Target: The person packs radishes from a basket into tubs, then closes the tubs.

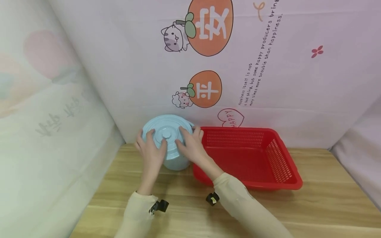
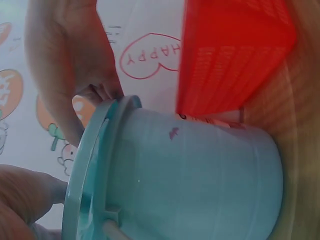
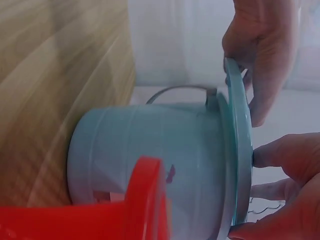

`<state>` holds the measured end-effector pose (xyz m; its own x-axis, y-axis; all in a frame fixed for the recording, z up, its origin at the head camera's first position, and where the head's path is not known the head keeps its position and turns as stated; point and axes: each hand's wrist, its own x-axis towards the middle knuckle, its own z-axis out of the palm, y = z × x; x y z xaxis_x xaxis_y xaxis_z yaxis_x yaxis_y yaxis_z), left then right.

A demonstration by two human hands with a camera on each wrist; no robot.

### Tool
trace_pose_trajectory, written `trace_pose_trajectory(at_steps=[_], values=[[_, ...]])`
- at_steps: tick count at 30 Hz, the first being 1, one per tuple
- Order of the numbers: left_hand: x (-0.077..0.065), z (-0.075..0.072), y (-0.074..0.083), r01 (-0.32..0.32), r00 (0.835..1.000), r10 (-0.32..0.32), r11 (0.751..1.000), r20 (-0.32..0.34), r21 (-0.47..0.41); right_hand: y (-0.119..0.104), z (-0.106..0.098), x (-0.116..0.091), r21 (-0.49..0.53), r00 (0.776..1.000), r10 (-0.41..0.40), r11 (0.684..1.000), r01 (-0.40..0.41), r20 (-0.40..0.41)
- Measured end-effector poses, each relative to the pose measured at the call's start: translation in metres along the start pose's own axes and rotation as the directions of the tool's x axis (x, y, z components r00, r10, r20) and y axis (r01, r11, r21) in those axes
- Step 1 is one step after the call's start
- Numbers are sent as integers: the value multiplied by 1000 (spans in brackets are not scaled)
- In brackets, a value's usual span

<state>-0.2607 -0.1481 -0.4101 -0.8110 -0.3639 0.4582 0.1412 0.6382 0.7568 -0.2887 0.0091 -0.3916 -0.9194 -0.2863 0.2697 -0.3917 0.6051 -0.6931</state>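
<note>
A light blue plastic bucket (image 1: 175,163) stands upright on the wooden table, its round lid (image 1: 166,124) with a small centre knob on top. My left hand (image 1: 151,152) grips the left side of the lid's rim, thumb on the top near the knob. On the opposite side my right hand (image 1: 192,145) holds the rim, fingers spread over the edge. In the right wrist view the lid (image 3: 242,135) sits slightly askew, with a narrow gap above the bucket's rim. The bucket's handle (image 3: 182,87) hangs at its side. What lies inside the bucket is hidden.
A red plastic basket (image 1: 293,172) with perforated walls stands close to the right of the bucket. Printed white cloth (image 1: 297,82) forms the back wall, and more cloth (image 1: 59,132) hangs at the left. The wooden tabletop (image 1: 184,211) runs along the front.
</note>
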Motion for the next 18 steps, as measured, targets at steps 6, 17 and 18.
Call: trace_pose_trajectory(at_steps=[6, 17, 18], values=[[15, 5, -4, 85, 989, -87, 996, 118, 28, 5, 1, 13, -28, 999, 35, 999, -35, -1], [16, 25, 1, -34, 966, -35, 965, 254, 261, 27, 1, 16, -53, 999, 38, 998, -40, -35], [16, 26, 1, -50, 965, -28, 957, 260, 287, 28, 3, 16, -46, 998, 41, 998, -43, -39]])
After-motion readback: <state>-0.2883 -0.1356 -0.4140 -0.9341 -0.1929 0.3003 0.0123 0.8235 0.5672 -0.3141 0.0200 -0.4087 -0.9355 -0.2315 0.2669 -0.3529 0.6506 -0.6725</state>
